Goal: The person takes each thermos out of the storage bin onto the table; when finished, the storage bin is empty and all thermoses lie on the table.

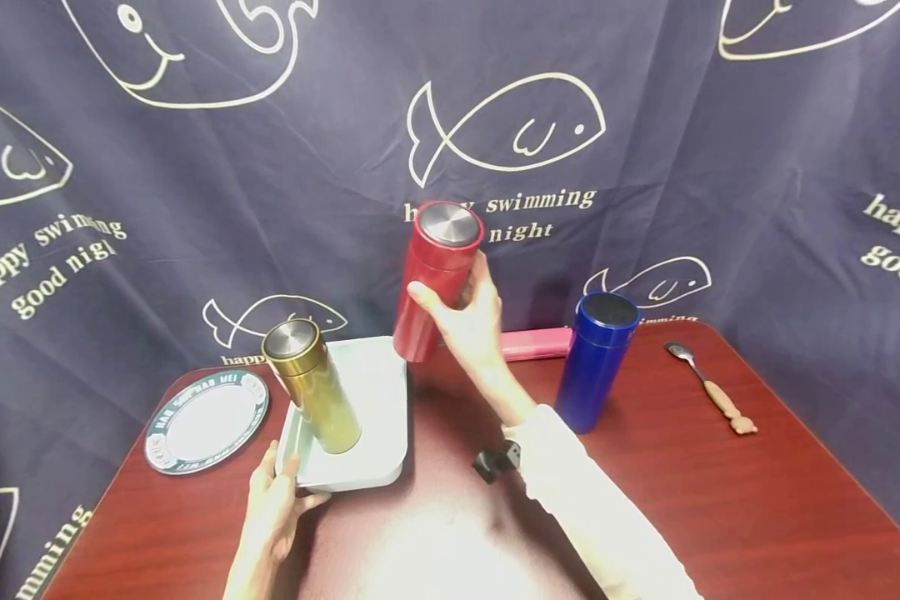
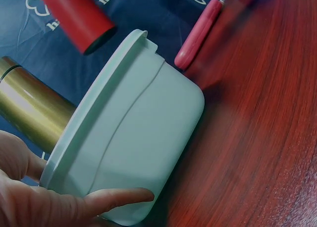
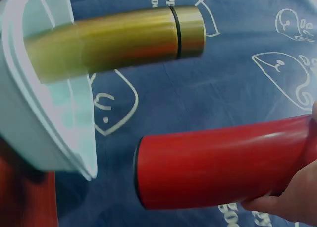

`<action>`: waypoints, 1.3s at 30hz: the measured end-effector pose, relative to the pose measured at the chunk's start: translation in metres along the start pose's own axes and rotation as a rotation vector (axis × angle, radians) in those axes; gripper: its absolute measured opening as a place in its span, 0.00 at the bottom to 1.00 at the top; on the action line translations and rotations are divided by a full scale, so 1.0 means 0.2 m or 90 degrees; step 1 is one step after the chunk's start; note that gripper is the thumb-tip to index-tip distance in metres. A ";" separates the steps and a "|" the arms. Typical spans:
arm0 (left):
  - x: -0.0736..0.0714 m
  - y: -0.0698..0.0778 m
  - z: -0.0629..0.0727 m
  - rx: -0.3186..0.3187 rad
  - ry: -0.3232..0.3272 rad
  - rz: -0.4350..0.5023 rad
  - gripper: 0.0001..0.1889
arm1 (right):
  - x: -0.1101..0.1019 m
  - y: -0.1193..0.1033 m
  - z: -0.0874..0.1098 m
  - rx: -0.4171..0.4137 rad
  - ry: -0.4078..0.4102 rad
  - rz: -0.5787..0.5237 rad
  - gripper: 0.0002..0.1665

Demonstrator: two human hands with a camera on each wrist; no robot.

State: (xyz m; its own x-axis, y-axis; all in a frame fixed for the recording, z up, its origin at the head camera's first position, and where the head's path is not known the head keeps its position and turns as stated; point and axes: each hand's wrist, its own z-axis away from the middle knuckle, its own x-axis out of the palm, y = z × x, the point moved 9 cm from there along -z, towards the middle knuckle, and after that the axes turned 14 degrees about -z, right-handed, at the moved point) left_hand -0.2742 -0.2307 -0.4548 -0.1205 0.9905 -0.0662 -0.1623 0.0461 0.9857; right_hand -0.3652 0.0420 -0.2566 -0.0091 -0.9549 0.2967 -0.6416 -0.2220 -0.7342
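My right hand (image 1: 474, 321) grips a red thermos bottle (image 1: 429, 283) with a silver lid, held up in the air beside the pale green plastic bin (image 1: 378, 392). In the right wrist view the red bottle's dark-edged base points towards the bin's rim. A gold thermos bottle (image 1: 321, 400) stands inside the bin, leaning slightly. My left hand (image 1: 273, 504) holds the bin at its near left corner. In the left wrist view, one finger (image 2: 121, 198) lies along the bin's outer wall while others are at the rim.
Right of the bin stands a blue thermos bottle (image 1: 594, 367). A pink case (image 1: 536, 344) lies at the table's back edge. On the far right is a spoon (image 1: 708, 385) with a wooden handle, and on the left a white plate (image 1: 208, 421) with a green rim. A fish-print curtain (image 1: 510, 50) hangs behind.
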 end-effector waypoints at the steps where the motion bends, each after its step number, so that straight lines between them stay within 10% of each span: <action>1: 0.00 0.00 0.00 0.001 -0.002 0.002 0.32 | -0.03 -0.01 0.01 -0.001 0.002 0.011 0.37; 24: -0.01 -0.02 0.00 -0.007 0.015 -0.018 0.31 | -0.48 0.17 0.27 0.132 0.015 0.257 0.45; 39: -0.01 -0.04 -0.01 -0.018 0.005 -0.029 0.33 | -0.57 0.22 0.35 0.169 0.040 0.261 0.49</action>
State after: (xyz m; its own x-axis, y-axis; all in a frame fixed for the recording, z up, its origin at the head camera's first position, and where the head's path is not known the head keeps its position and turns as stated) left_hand -0.2747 -0.2342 -0.4629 -0.1205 0.9864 -0.1120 -0.1956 0.0870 0.9768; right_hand -0.3391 0.1271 -0.3659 -0.2711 -0.9624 -0.0189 -0.3584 0.1192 -0.9259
